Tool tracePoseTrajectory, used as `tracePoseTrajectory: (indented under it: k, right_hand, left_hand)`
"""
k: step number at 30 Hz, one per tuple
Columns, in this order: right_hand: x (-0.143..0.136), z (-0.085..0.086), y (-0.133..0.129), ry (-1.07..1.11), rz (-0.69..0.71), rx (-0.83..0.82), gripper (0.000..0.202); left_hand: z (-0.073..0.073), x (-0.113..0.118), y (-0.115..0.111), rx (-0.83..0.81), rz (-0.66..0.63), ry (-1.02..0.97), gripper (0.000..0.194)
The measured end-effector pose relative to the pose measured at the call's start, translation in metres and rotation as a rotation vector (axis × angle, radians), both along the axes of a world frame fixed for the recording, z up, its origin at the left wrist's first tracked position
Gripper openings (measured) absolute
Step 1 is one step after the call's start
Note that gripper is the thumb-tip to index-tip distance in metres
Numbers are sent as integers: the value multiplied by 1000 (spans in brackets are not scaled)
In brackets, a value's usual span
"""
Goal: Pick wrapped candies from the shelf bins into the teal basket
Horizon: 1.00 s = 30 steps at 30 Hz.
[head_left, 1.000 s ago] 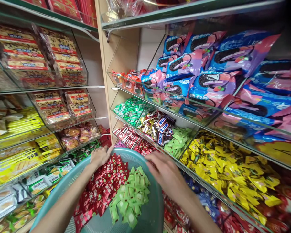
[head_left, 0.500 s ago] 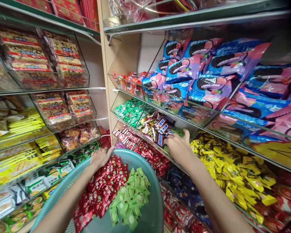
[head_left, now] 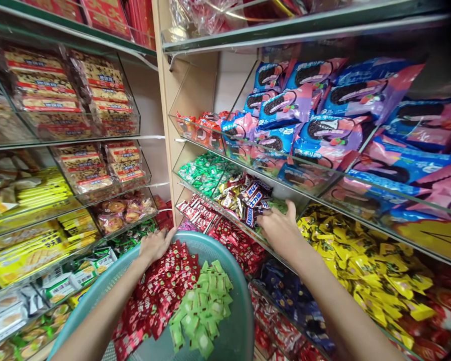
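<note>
My left hand (head_left: pixel 156 245) is closed over the far rim of a teal plastic basket (head_left: pixel 244 291), its thumb lying along the edge. Inside the basket are red-wrapped sweets (head_left: pixel 160 291) on the left and a heap of light green sweets (head_left: pixel 201 306) on the right. My right hand (head_left: pixel 280 228) reaches into a glass-fronted shelf bin, fingers curled down among green-wrapped sweets (head_left: pixel 278 203); the fingertips are hidden. Just left of those fingers lie Snickers bars (head_left: pixel 252 198) and gold-wrapped sweets (head_left: pixel 228 193).
Yellow-wrapped sweets (head_left: pixel 361 260) fill the bin to the right. Blue and pink biscuit packs (head_left: pixel 304 103) sit on the shelf above, behind a clear glass front. Shelves of packed biscuits (head_left: pixel 45 80) stand on the left, meeting a wooden upright (head_left: pixel 165 100).
My right hand has shifted very slightly to the right within the bin. My left hand and the basket have stayed in place. The view has moved a little.
</note>
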State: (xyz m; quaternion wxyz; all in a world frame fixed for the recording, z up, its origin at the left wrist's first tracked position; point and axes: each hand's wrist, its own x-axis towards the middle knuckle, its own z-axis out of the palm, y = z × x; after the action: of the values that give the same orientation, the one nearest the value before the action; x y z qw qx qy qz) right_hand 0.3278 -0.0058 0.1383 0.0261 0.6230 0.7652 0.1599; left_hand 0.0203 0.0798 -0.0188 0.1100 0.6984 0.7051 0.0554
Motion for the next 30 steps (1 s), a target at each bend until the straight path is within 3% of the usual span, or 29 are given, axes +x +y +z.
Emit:
tracePoseTrajectory:
  k: [6,11,15,17,20,26,28,30]
  right_hand:
    - [3,4,-4,-39,-12,-12,18]
    - [11,21,-15,42,3,47,16]
    - [8,37,-36,207,156,166,18]
    - [-2,35,-47,329,247,134,19]
    - [-24,14,-59,502,316,-22,19]
    - [-56,-56,-56,579,336,-206,9]
    - [-58,-67,-52,575,328,-209,8]
    - [-55,-66,-50,562,313,-193,5]
  left_hand:
    - [-1,0,0,-10,5,11,72]
    - [0,2,1,-13,6,12,73]
    - [0,5,2,-13,6,-3,72]
    - [-1,5,3,-14,11,-7,72]
    - [-2,5,3,-11,20,-10,73]
    - [0,4,-1,-28,27,-4,74]
    - [1,4,-1,-19,23,6,74]
    - [1,5,-1,-12,19,14,74]
